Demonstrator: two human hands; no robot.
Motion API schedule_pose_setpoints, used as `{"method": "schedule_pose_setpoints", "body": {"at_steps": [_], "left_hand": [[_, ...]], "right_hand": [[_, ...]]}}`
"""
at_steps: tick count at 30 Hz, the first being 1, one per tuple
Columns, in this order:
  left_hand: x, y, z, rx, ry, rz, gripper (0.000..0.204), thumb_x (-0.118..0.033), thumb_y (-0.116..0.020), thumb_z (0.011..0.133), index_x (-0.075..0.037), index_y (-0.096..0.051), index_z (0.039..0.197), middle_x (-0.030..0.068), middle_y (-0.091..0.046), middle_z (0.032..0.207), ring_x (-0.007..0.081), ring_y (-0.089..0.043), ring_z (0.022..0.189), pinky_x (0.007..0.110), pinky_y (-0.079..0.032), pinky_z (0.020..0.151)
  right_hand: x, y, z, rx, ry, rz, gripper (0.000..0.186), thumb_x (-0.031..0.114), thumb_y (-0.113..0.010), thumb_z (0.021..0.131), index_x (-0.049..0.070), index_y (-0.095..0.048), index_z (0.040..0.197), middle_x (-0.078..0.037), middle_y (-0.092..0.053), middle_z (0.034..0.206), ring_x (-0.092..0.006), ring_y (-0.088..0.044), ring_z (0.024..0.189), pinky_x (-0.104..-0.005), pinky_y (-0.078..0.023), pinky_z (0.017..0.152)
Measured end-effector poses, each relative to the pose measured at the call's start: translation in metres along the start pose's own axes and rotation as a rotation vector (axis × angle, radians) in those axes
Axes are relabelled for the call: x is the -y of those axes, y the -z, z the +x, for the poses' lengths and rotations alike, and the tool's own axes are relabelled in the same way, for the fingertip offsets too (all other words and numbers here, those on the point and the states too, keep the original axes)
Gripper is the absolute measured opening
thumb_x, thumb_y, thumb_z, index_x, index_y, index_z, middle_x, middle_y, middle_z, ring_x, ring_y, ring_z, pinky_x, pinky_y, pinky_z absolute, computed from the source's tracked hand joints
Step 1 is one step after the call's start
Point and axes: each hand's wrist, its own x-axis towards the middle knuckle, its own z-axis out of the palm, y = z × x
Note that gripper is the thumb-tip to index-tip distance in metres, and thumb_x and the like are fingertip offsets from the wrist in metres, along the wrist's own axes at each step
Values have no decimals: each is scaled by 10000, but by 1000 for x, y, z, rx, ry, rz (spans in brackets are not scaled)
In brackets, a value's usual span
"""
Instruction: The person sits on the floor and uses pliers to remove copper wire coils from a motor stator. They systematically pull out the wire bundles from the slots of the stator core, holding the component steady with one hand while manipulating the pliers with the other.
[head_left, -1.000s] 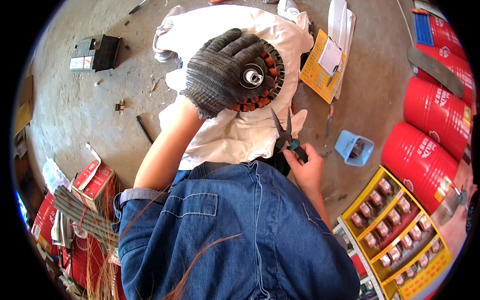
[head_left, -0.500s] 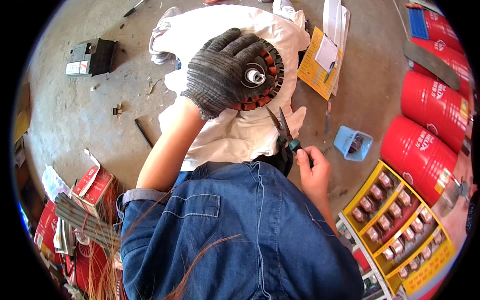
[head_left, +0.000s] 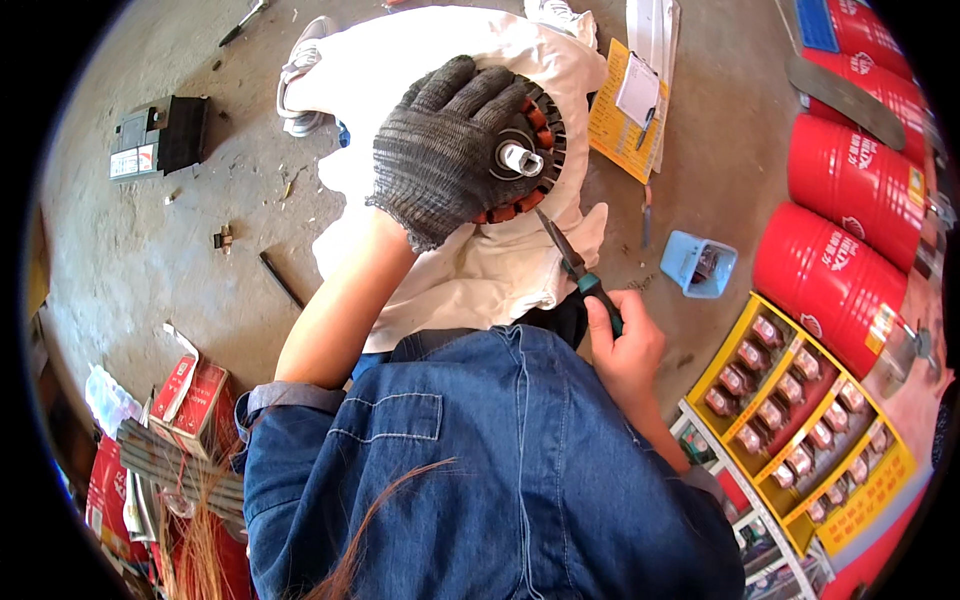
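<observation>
My left hand (head_left: 445, 150), in a dark knit glove, grips a round motor stator (head_left: 530, 200) with copper windings and a silver hub (head_left: 522, 159), its fingers spread over the top and rim. The stator rests on a crumpled white cloth (head_left: 450, 285). Below the stator's right side, my bare right hand (head_left: 625, 340) is closed on the dark green handles of pliers (head_left: 570, 255). Their pointed jaws are nearly together, tips close to the lower edge of the windings.
Sneakers (head_left: 305, 75) show beyond the cloth. Around lie a black battery (head_left: 165, 135), clipboard papers (head_left: 625, 120), a blue plastic bin (head_left: 690, 265), red drums (head_left: 830, 290), a yellow compartment rack (head_left: 800, 400) and a red box (head_left: 190, 405) with clutter.
The pliers' jaws have closed from apart, and my right hand has moved slightly with them. The surroundings have shifted in view. My left hand stays on the stator.
</observation>
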Motion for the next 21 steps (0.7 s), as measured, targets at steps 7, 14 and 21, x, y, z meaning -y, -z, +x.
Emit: {"method": "schedule_pose_setpoints", "body": {"at_steps": [7, 14, 21], "left_hand": [[3, 2, 6, -67, -10, -67, 628, -495, -783, 686, -136, -661, 1188, 45, -630, 1263, 312, -556, 1208, 446, -474, 996], [5, 2, 10, -95, -18, -73, 597, -503, -782, 675, -136, -686, 1136, 52, -664, 1191, 318, -595, 1151, 430, -507, 952], [-2, 3, 11, -127, 29, -63, 586, -484, -780, 681, -137, -687, 1144, 60, -665, 1207, 323, -605, 1146, 430, -509, 958]], "right_hand": [[-23, -28, 12, -90, 13, 229, 254, 248, -713, 898, 15, -626, 847, -82, -603, 657, -171, -542, 569, -315, -426, 541], [-72, -51, 40, 51, -71, 577, 341, 265, -682, 928, -20, -604, 758, 10, -542, 637, -64, -456, 621, -250, -383, 558], [-94, -70, 63, 120, -90, 819, 332, 237, -625, 960, -8, -590, 738, 8, -549, 645, -72, -491, 625, -250, -395, 573]]}}
